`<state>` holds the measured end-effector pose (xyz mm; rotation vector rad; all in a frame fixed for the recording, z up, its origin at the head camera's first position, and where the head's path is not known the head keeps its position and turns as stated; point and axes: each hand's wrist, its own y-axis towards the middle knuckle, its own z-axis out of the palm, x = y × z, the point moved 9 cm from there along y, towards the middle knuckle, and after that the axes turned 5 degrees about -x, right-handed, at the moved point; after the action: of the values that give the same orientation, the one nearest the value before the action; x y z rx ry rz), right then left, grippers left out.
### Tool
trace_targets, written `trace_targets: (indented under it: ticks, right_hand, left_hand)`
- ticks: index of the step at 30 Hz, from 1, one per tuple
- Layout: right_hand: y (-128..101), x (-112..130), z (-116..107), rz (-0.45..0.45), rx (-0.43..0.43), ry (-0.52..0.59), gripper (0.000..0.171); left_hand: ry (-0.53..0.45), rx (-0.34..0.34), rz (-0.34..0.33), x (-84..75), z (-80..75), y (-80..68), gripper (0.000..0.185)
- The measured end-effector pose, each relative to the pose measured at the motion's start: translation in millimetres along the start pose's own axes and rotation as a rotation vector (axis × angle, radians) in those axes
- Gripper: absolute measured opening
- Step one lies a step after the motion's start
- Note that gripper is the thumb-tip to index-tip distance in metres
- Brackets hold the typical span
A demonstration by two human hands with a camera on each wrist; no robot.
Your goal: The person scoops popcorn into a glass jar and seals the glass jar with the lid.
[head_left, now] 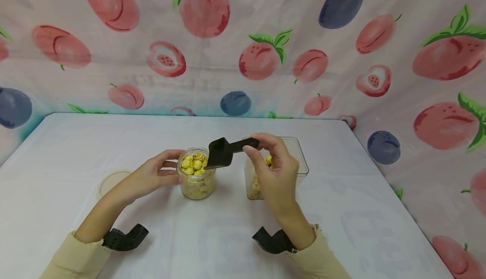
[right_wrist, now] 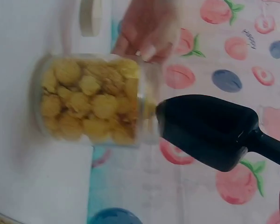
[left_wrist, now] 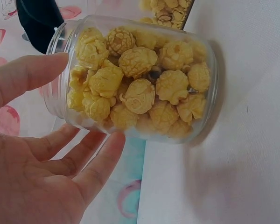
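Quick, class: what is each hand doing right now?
Left hand: fingers curled round the popcorn jar, steadying it.
Right hand: pinches the black scoop by its handle.

My desk [head_left: 76, 144] wears a white cover. A round pale lid [head_left: 112, 182] lies flat on it at the left, and a cloth [head_left: 243, 38] printed with peaches and plums hangs behind.

A white table [head_left: 76, 152] stands against a fruit-printed backdrop cloth [head_left: 243, 38], which wraps behind and right of it
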<state>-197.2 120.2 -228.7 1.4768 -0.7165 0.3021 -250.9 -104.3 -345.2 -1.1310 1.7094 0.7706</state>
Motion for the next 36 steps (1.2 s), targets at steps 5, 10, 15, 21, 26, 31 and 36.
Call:
trace_targets:
  ticks: [5, 10, 15, 21, 26, 31, 36]
  right_hand:
    - [-7.2, 0.9, 11.7, -0.051, 0.055, -0.143, 0.026]
    - [-6.6, 5.4, 8.2, -0.078, 0.008, -0.126, 0.025]
    - [-6.2, 4.0, 8.2, -0.049, 0.003, 0.02, 0.025]
    - [-8.3, -6.5, 12.8, 0.018, 0.048, -0.04, 0.025]
    - [-1.8, -8.1, 1.1, 0.058, 0.005, -0.004, 0.025]
    - [8.2, -7.6, -19.6, 0.073, -0.072, 0.02, 0.026]
    - [17.1, -12.7, -46.6, 0.119, -0.164, 0.019, 0.027]
  left_hand:
    - [0.005, -0.004, 0.009, -1.0, -0.4, -0.3, 0.06]
    - [-0.003, -0.003, 0.0, 0.2, 0.0, 0.6, 0.06]
    - [0.0, -0.002, 0.009, -0.5, -0.1, 0.8, 0.06]
    - [0.005, -0.004, -0.005, 2.6, -0.3, 2.0, 0.059]
    - [0.01, -0.005, -0.011, 2.6, -0.4, 1.5, 0.059]
    - [0.02, -0.007, -0.007, 2.4, -0.9, 0.9, 0.059]
    - [0.015, -0.006, -0.011, 2.7, -0.4, 0.8, 0.059]
